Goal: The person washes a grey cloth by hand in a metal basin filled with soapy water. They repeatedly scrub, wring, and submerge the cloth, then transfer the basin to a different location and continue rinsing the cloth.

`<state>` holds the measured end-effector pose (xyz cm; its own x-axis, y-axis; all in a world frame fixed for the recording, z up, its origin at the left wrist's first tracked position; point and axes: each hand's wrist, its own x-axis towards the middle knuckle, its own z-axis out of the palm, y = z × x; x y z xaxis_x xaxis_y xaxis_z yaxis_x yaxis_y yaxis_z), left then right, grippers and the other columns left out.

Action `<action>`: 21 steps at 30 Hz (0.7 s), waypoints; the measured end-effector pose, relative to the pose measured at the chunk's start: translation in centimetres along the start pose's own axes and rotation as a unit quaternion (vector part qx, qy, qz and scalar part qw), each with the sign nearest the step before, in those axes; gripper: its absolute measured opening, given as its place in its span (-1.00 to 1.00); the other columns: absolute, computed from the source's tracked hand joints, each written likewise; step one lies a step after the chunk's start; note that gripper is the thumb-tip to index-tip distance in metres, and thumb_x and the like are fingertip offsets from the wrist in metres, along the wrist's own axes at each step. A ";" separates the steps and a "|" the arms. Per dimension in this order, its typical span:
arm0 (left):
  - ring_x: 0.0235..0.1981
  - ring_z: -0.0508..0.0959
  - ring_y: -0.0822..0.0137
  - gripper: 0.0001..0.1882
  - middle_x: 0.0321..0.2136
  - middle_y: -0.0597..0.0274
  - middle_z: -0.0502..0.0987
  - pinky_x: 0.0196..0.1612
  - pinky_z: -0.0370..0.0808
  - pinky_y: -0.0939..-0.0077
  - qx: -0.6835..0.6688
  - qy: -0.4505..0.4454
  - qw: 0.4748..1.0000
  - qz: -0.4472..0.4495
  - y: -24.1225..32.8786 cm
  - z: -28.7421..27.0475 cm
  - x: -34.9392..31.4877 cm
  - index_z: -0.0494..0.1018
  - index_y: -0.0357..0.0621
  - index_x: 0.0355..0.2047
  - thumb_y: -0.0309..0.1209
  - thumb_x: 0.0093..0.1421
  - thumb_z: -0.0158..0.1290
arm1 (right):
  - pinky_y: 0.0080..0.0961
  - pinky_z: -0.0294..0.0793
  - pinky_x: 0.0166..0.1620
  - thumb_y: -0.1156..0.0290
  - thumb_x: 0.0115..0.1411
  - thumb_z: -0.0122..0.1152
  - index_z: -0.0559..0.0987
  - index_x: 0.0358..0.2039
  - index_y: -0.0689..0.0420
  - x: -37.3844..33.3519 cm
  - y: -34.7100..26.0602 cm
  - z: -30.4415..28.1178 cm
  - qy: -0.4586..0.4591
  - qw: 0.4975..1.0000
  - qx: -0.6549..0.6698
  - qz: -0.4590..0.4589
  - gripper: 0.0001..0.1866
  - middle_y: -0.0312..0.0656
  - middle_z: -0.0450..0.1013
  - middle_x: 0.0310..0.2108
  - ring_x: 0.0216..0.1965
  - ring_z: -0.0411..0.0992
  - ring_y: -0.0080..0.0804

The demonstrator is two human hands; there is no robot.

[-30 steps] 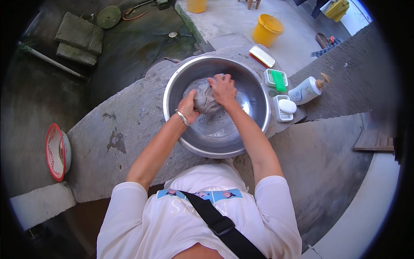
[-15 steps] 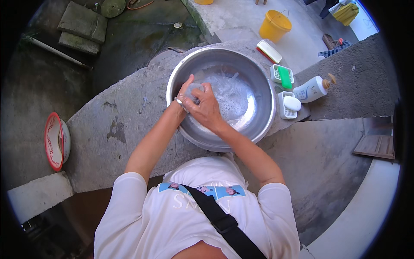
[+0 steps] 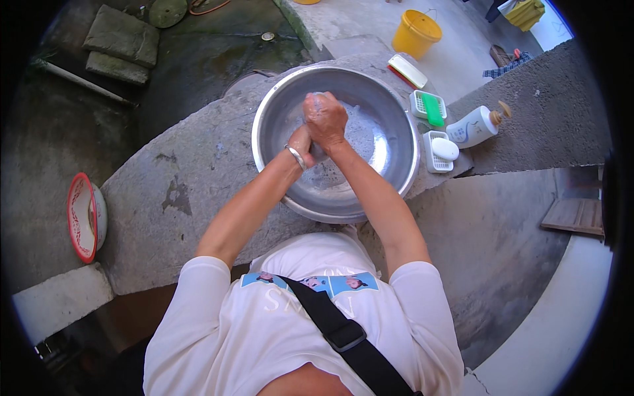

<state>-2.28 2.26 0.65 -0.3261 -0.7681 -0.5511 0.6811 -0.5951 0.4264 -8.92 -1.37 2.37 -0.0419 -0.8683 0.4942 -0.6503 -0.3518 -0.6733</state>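
Observation:
A large steel basin (image 3: 399, 173) sits on the concrete ledge, with thin suds and soapy water (image 3: 361, 135) in its bottom. Over its left part my two hands are pressed together. My right hand (image 3: 326, 119) makes a fist around a small wet greyish cloth (image 3: 318, 154), bits of which show above and below the fingers. My left hand (image 3: 302, 144), with a silver bangle at the wrist, closes on the same cloth from below and to the left. Most of the cloth is hidden inside the hands, so its exact kind is unclear.
Right of the basin are a scrub brush (image 3: 407, 71), a white dish with a green soap bar (image 3: 432, 109), another dish with white soap (image 3: 445, 149), and a pump bottle (image 3: 473, 127) lying tilted. A yellow bucket (image 3: 416, 34) stands beyond. A red-rimmed enamel basin (image 3: 82, 218) leans far left.
Both hands have shifted right, toward the basin's middle. My right hand has moved up and forward and turned into a fist on the cloth; the suds look thinner.

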 end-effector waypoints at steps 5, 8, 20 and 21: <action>-0.06 0.39 0.21 -0.52 -0.07 0.10 0.34 -0.04 0.34 0.15 0.055 0.080 0.995 0.001 1.2 -0.5 -0.8 0.24 -0.14 -0.02 -0.08 0.19 -0.19 | -0.16 0.40 -0.36 0.00 0.11 -0.08 0.50 -0.47 0.03 0.1 5.6 -1.1 -0.098 0.976 -0.188 0.053 -0.63 -0.06 0.35 -0.34 -0.35 0.38 -0.04; 0.17 0.05 -0.06 -0.34 0.16 0.02 0.04 0.11 -0.16 -0.31 0.033 0.121 0.991 -0.047 2.8 -1.0 -2.0 -0.01 -0.11 0.16 0.05 0.18 -0.28 | -0.04 0.33 -0.14 -0.13 0.09 -0.11 0.45 -0.17 -0.08 0.4 6.2 -3.0 -0.214 0.927 -0.271 0.145 -0.54 -0.01 0.17 -0.05 -0.08 0.22 0.15; 0.03 0.27 0.03 -0.25 -0.01 -0.06 0.25 0.07 0.16 0.02 0.000 -0.002 0.993 -0.122 3.2 -5.2 0.5 0.15 -0.11 0.05 0.26 0.11 -0.35 | -0.29 0.27 -0.08 0.18 -0.13 0.16 0.54 -0.46 0.18 -4.7 -2.5 -2.7 -0.227 0.968 0.084 0.068 -0.68 0.12 0.26 -0.29 -0.15 0.27 -0.02; -0.03 0.35 0.08 -0.27 -0.08 -0.04 0.33 0.05 0.24 0.11 0.020 0.001 0.992 -0.122 3.6 -4.7 0.0 0.22 -0.11 0.00 0.25 0.11 -0.34 | -0.29 0.27 -0.10 0.19 -0.15 0.17 0.53 -0.51 0.18 -4.8 -3.7 -3.5 -0.211 0.971 0.099 0.049 -0.70 0.10 0.25 -0.31 -0.16 0.27 -0.03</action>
<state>3.27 1.22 -1.21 -0.4774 -0.5988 -0.6431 0.5550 -0.7729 0.3076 -8.90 5.35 4.39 0.2462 -0.9521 0.1813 -0.4987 -0.2849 -0.8186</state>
